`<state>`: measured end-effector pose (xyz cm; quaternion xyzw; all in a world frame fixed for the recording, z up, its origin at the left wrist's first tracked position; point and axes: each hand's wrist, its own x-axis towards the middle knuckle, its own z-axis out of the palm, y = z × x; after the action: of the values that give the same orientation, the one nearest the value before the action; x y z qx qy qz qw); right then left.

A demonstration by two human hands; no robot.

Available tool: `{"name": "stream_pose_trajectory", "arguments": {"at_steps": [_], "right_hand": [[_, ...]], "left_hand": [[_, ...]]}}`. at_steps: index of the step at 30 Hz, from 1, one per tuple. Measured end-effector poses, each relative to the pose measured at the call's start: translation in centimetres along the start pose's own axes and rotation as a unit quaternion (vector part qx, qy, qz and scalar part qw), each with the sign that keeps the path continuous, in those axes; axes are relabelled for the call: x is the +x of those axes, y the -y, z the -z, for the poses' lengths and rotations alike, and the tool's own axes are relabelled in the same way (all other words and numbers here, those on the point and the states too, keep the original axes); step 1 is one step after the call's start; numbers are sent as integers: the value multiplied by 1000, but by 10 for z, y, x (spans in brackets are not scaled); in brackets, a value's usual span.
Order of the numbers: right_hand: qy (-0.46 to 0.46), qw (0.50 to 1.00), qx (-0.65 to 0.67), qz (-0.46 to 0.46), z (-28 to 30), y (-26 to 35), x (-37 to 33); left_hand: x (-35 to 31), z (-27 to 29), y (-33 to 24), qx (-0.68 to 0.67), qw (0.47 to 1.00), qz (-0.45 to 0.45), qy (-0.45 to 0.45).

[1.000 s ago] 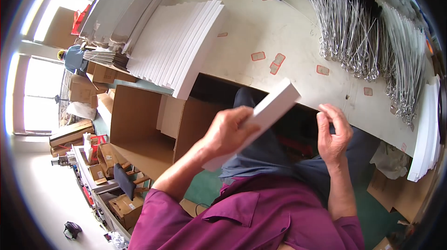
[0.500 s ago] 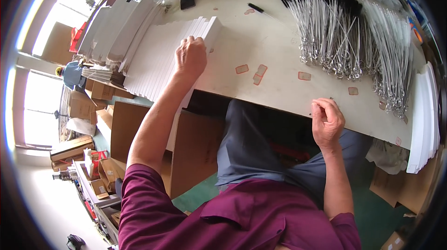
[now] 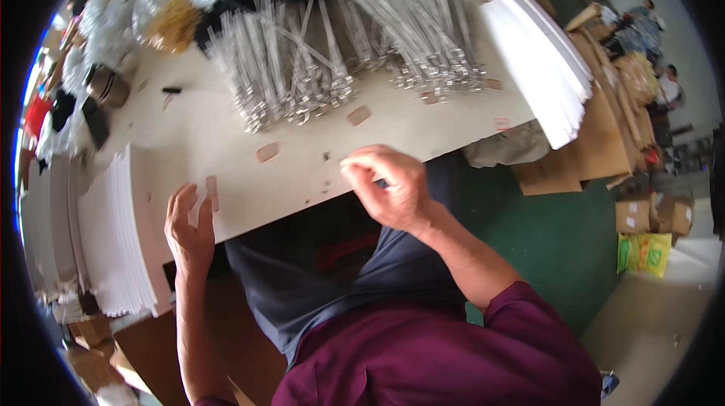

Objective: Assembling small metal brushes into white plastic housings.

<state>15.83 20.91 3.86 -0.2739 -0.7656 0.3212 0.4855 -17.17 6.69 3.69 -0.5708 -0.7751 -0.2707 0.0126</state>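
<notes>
White slim cartons [image 3: 121, 232] stand in a tight row at the left end of the pale table [image 3: 177, 134]. Left hand [image 3: 189, 238]: just right of this row, at the near table edge, thumb and fingers apart, nothing seen between them. Right hand [image 3: 399, 193]: near edge, mid-table, fingers curled in toward the thumb; cannot tell whether the tips meet or pinch anything small. Wire-stemmed brushes [image 3: 283, 66] with black heads lie in a dense heap at the far side, looped ends pointing near; a second, paler bundle [image 3: 411, 21] of wire stems lies to their right. One black-tipped piece [image 3: 171, 90] lies alone, left of the heap. Far left: a dark phone [image 3: 96, 123] and a metal cup [image 3: 108, 86]; a yellow tangle [image 3: 172, 24] sits right of the cup. White flat pieces [image 3: 538, 58] are stacked at the right end, beside brown cardboard [image 3: 574, 160].
</notes>
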Motion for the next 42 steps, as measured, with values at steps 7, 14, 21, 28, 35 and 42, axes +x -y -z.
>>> {"name": "stream_pose_trajectory", "arguments": {"at_steps": [7,14,21,28,35,42], "right_hand": [[-72,853,-509,-95,194,-70,10],[12,680,-689,-250,282,-90,-6],[-23,702,-674,-228,293,-106,-17],[-40,708,-678,-194,300,-96,-19],[-235,790,-475,-307,283,-72,-5],[6,960,-274,-52,169,7,25]], "left_hand": [[-10,-39,5,6,997,-15,-72],[-9,-46,11,20,996,-25,-80],[-11,-49,15,25,996,-18,-86],[-12,-49,21,28,995,-19,-92],[-9,-51,22,25,995,-17,-95],[-17,-38,-5,-37,991,-48,-120]]}}
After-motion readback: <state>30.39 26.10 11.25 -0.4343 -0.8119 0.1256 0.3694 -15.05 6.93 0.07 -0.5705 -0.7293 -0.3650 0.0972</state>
